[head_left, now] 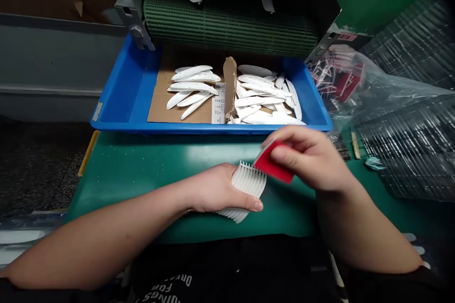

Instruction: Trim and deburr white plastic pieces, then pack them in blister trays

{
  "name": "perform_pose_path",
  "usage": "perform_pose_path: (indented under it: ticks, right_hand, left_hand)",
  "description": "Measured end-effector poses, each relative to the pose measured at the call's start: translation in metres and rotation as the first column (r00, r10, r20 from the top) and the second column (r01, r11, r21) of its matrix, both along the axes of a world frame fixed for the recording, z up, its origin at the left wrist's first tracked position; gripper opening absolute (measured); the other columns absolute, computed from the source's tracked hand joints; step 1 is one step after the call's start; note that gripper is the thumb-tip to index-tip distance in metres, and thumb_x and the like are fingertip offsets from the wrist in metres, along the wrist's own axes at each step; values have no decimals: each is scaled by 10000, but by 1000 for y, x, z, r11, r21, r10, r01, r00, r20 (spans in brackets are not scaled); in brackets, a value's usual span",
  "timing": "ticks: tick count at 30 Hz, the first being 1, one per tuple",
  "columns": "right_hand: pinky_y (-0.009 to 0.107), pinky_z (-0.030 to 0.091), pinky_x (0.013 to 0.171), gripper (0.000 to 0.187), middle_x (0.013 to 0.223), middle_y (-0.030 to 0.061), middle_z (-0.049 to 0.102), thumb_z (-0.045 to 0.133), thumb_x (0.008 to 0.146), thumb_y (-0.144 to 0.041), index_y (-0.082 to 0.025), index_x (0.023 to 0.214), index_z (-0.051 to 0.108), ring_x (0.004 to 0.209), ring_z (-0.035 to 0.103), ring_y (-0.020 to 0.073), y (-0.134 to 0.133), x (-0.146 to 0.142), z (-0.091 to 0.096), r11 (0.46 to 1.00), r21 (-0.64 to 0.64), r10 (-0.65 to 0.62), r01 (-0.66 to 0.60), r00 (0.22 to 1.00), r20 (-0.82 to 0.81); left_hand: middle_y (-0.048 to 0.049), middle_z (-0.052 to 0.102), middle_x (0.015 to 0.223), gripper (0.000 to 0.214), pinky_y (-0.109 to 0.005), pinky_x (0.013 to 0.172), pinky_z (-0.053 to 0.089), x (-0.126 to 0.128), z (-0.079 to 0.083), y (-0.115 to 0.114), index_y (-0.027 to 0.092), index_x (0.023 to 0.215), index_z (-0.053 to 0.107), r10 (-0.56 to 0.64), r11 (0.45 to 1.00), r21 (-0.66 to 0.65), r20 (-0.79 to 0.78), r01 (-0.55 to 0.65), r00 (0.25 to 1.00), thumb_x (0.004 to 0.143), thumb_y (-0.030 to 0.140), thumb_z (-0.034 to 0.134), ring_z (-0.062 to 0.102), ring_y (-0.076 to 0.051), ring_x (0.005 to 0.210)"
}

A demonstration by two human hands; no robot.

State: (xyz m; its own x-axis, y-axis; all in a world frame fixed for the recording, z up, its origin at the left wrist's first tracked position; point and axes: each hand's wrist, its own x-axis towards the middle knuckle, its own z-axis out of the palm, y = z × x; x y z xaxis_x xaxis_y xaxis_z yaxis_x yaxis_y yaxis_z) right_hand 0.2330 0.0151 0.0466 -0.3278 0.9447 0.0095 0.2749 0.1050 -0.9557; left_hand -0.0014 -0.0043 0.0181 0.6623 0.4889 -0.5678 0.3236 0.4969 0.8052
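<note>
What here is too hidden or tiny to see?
Head view:
The red block: partly hidden by the right hand.
The stack of white plastic pieces: partly behind the left hand.
Red-and-white pieces: blurred by the clear plastic bag.
Printed strip in the blue tray: too small to read.
Shirt words: cut off by the bottom edge.

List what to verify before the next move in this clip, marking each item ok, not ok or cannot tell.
1. Left hand grips the fanned stack of white plastic pieces: ok.
2. Right hand holds the red block firmly between thumb and fingers: ok.
3. Red block touches the stack: cannot tell; it sits at the stack's upper end.
4. Both hands are in front of the blue tray, not touching it: ok.
5. Edges of the stack are smooth: cannot tell; too small to judge.
</note>
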Motion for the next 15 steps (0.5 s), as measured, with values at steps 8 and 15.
perform_pose_path:
  ticks: [8,15]
  right_hand:
    - [279,536,576,268,844,34,773,805,947,-472,-211,967,746,667,687,173,-6,-9,-5,997,-80,4,-7,999,-32]
    - [286,528,601,237,838,29,762,782,961,-445,-218,950,717,707,683,184,-12,-16,-3,987,55,-152,148,985,79]
  left_hand:
    - [-28,799,841,393,-334,720,595,4,-3,-6,218,930,811,-38,999,35,-38,39,999,632,421,968,754,-267,808]
    - [-23,788,829,399,-338,729,592,5,-2,-7,218,929,804,-41,997,59,-21,42,999,635,434,967,743,-259,804]
